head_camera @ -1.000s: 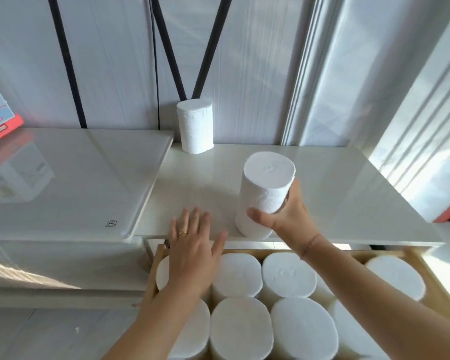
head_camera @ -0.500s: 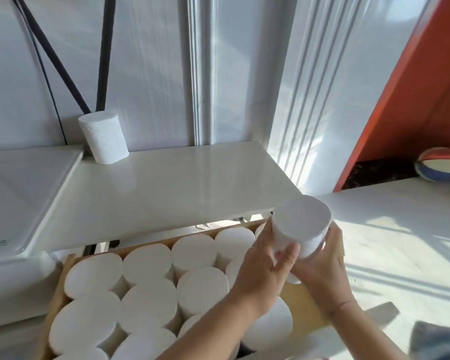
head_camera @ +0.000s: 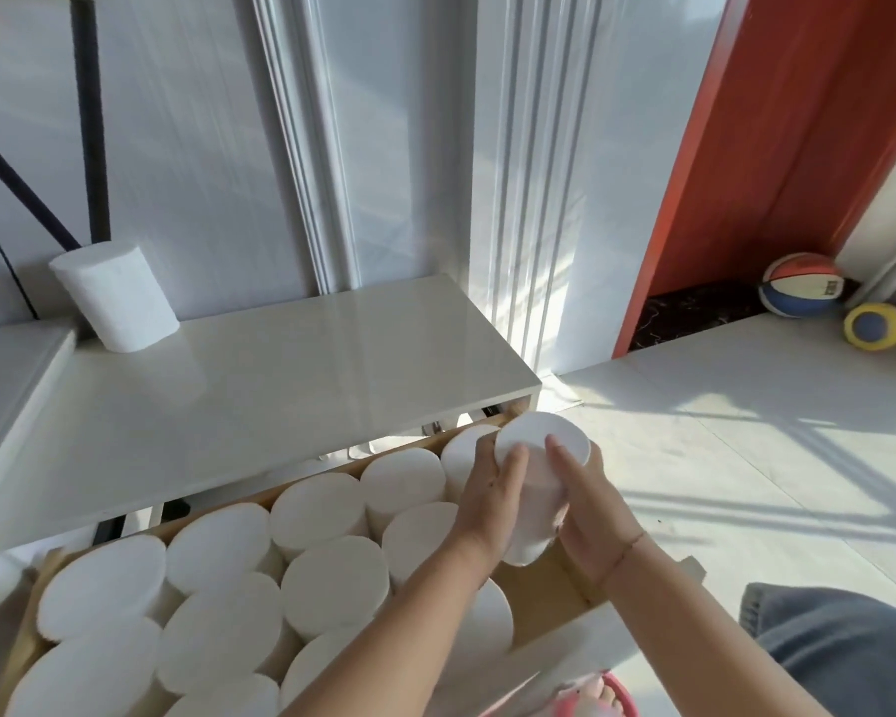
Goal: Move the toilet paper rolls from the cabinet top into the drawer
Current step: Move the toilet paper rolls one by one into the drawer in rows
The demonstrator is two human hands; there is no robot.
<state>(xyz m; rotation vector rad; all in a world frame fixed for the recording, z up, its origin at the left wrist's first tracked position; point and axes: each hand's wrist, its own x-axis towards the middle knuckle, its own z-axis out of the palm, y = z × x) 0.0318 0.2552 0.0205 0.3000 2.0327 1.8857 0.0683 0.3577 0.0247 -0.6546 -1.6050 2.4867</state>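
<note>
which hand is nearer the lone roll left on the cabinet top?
Left. The left hand grips the held roll on the side toward the lone roll; the right hand is on the held roll's far side.

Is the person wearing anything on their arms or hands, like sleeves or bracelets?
No sleeves show: both forearms are bare up to the picture's edge. The right hand has a thin reddish string bracelet around its wrist. The left hand shows no bracelet or glove, and no ring can be made out from this angle. Neither hand wears a watch.
</note>
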